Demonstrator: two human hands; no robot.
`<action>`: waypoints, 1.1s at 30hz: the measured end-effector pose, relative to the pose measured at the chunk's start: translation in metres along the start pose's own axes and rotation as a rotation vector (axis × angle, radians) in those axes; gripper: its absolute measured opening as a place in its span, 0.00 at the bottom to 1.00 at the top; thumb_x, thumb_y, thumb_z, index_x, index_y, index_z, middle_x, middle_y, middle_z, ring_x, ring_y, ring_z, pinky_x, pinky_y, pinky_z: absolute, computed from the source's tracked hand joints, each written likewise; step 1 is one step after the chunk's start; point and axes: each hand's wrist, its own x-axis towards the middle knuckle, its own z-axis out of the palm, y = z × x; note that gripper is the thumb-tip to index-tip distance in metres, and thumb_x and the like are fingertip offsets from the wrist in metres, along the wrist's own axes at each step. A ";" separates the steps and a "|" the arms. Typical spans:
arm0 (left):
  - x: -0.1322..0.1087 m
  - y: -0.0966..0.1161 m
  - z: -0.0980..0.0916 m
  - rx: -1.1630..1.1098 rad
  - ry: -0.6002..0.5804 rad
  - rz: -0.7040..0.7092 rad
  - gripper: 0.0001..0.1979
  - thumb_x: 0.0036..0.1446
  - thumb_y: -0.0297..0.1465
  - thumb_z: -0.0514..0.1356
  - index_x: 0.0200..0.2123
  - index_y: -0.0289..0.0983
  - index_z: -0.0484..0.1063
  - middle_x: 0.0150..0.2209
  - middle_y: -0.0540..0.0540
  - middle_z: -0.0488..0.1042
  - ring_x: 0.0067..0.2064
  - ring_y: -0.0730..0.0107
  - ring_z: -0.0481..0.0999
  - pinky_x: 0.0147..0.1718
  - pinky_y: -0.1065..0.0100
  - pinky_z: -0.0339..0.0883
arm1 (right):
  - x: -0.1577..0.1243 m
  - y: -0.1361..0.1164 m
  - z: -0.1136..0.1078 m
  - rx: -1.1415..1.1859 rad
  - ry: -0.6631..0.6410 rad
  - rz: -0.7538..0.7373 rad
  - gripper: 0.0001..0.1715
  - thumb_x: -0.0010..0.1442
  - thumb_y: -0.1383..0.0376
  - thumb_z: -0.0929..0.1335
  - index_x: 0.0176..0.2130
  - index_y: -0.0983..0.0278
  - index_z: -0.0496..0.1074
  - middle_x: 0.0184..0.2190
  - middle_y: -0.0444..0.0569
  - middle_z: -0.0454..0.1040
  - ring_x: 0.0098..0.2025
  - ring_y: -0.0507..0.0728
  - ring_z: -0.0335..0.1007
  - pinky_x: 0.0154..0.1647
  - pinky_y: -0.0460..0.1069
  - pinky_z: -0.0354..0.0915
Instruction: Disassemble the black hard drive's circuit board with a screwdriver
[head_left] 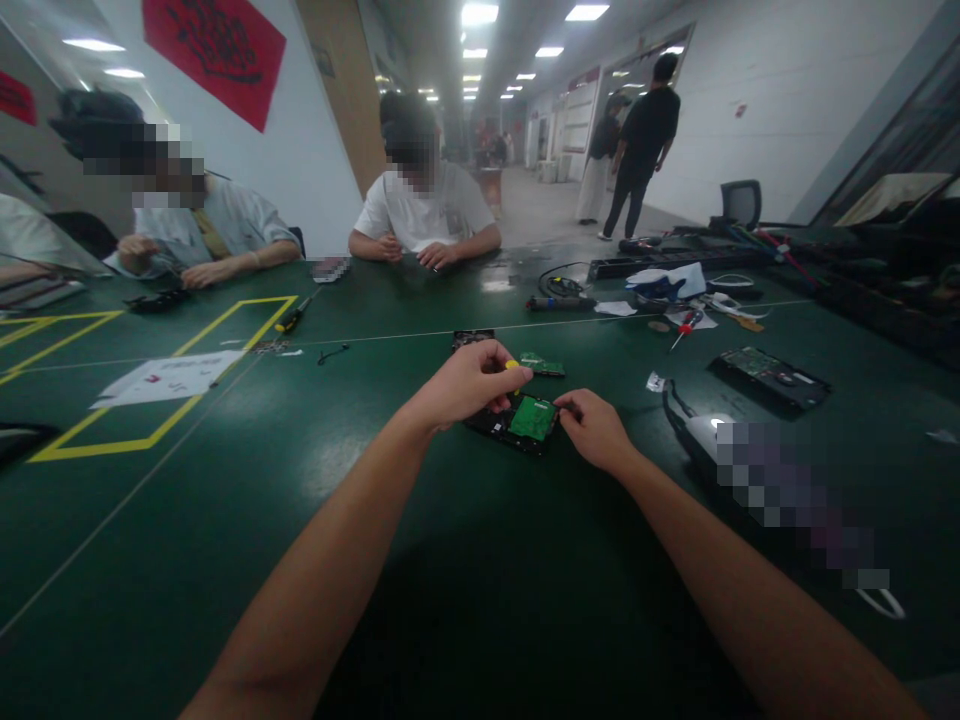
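A black hard drive with a green circuit board (529, 420) lies flat on the dark green table (315, 470) in front of me. My left hand (469, 382) is closed around a yellow-handled screwdriver (513, 366), held upright over the drive's far left edge. Resting at the drive's right edge, my right hand (596, 428) has its fingers curled and pinching the side of the drive. A second green circuit board (541, 364) and a small black part (473, 338) lie just beyond my hands.
Two people sit across the table at the back left. Yellow tape frames and a white sheet (171, 378) mark the left side. Another drive (771, 374), cables, a white device (709, 432) and loose tools lie to the right. People stand in the corridor behind.
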 end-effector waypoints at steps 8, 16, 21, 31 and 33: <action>0.000 0.003 -0.004 0.049 -0.133 0.078 0.15 0.69 0.41 0.58 0.39 0.35 0.76 0.41 0.42 0.80 0.26 0.77 0.74 0.24 0.74 0.68 | 0.000 -0.001 -0.001 0.009 -0.001 0.008 0.12 0.65 0.69 0.66 0.46 0.63 0.77 0.43 0.51 0.77 0.39 0.56 0.73 0.42 0.51 0.66; 0.001 0.000 -0.001 -0.147 -0.123 -0.038 0.18 0.72 0.41 0.52 0.43 0.34 0.76 0.41 0.41 0.78 0.29 0.73 0.77 0.28 0.70 0.74 | 0.001 0.004 0.003 0.011 0.011 -0.003 0.12 0.64 0.69 0.66 0.46 0.64 0.77 0.43 0.52 0.78 0.39 0.57 0.74 0.43 0.52 0.67; 0.000 0.002 -0.003 -0.153 -0.110 -0.049 0.14 0.70 0.36 0.54 0.44 0.35 0.76 0.39 0.43 0.77 0.28 0.73 0.77 0.27 0.70 0.73 | 0.001 0.003 0.002 0.000 0.010 -0.004 0.12 0.64 0.69 0.66 0.46 0.64 0.77 0.43 0.52 0.78 0.39 0.57 0.74 0.43 0.52 0.66; -0.001 0.002 0.000 -0.072 -0.130 0.060 0.15 0.71 0.40 0.56 0.45 0.33 0.75 0.31 0.48 0.72 0.28 0.72 0.77 0.28 0.71 0.72 | 0.000 0.001 0.001 0.001 0.013 -0.003 0.12 0.64 0.69 0.66 0.46 0.64 0.77 0.42 0.51 0.77 0.39 0.56 0.73 0.43 0.52 0.66; -0.001 0.003 0.000 -0.072 -0.126 0.056 0.15 0.70 0.40 0.56 0.45 0.33 0.75 0.31 0.48 0.73 0.29 0.72 0.78 0.28 0.71 0.73 | 0.000 0.001 0.001 0.002 0.013 -0.004 0.12 0.64 0.69 0.66 0.46 0.64 0.77 0.43 0.52 0.78 0.39 0.57 0.73 0.43 0.52 0.66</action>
